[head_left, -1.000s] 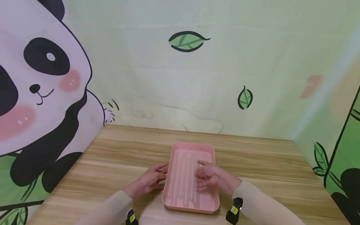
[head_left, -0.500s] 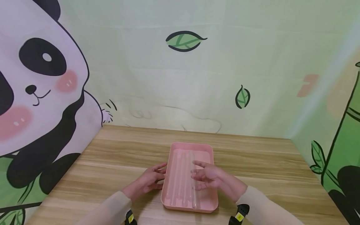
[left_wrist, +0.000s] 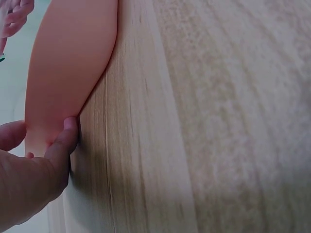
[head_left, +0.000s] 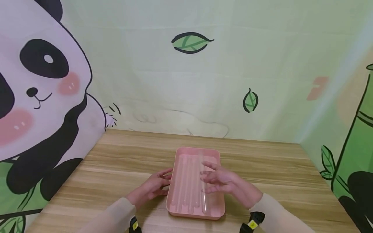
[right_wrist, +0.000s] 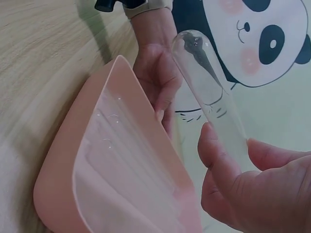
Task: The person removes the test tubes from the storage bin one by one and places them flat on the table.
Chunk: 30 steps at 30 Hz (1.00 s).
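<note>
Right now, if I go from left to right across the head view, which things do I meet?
Panda drawing → left hand → clear tubes lying in the pink tray → held clear tube → right hand → green stalk drawing.

Pink tray [right_wrist: 58, 184] cropped in both wrist views, inner tubes [head_left: 191, 184] blurred, count uncertain

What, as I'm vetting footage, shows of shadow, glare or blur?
Head view: shadow on the table beside the tray, clear tubes faint against pink; left wrist view: shadow beside the left hand, table grain blurred; right wrist view: glints inside the tray.
</note>
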{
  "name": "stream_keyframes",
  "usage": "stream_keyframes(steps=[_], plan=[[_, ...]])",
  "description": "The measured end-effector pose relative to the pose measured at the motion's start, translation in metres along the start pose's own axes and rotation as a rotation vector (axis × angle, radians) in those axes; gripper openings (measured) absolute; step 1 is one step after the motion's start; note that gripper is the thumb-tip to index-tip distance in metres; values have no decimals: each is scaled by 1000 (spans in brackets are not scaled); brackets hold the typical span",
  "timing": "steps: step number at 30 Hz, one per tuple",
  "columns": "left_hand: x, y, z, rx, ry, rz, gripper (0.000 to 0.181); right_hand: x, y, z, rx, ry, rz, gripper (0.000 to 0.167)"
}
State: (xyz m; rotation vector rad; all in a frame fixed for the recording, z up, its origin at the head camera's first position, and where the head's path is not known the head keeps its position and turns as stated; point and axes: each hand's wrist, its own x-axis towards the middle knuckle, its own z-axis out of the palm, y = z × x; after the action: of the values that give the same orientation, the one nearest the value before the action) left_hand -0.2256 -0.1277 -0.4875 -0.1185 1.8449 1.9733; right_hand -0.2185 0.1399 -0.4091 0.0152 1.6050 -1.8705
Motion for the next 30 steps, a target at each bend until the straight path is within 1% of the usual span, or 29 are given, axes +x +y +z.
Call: stream_keyframes(steps=[6, 13, 16, 22, 26, 30], plan=[[1, 0, 1, 9, 3, -2, 61, -11, -1, -5, -25, -59, -47, 77], [1, 0, 0, 10, -2, 4, 61, -20, 2, -14, -3, -120, -88, 79], [1, 1, 0, 13, 3, 0, 60, -23, 4, -18, 7, -122, -102, 79], [1, 2, 1, 20, 3, -4, 60, -29, 13, -31, 20, -89, -125, 78], [1, 2, 1, 19, -4, 1, 61, -34, 18, -41, 33, -75, -130, 81], [0, 2, 1, 20, -8, 7, 60, -39, 22, -51, 41, -80, -140, 84]])
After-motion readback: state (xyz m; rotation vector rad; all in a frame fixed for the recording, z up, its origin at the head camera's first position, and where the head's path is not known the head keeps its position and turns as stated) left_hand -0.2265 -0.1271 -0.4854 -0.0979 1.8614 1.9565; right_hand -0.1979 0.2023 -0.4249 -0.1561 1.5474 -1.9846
